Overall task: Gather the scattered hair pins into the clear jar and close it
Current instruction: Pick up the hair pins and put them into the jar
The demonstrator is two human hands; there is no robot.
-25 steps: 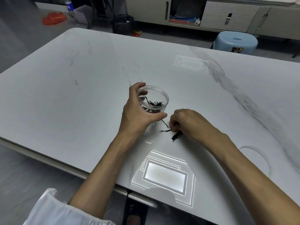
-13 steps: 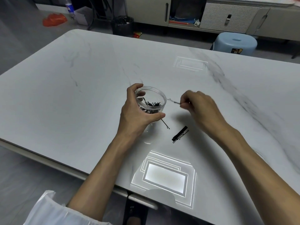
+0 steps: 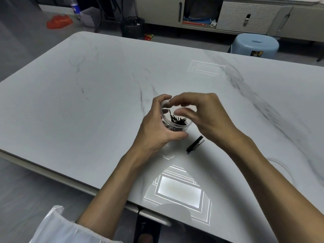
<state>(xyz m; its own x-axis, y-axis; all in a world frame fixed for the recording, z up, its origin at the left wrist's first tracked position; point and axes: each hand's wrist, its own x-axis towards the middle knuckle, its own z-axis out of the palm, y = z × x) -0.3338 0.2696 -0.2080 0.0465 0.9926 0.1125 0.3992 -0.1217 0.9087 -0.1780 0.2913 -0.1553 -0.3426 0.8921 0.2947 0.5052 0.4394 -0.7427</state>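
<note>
Head view: left hand (image 3: 156, 130) grips round clear jar (image 3: 166, 124)

A plain indoor room, likely an office or workroom with simple furniture.

A large white marble-patterned worktop (image 3: 105, 95) fills the view, reflecting ceiling lights. Behind it on the grey floor stand a low beige cabinet (image 3: 245, 14), a pale blue plastic stool (image 3: 256, 44), a black mesh wastebasket (image 3: 132, 27) and a plastic bottle (image 3: 75, 7).

Pins (image 3: 178, 120) lie in the jar (image 3: 166, 124) on the table (image 3: 87, 102); a clip (image 3: 195, 144) lies right of it.
</note>
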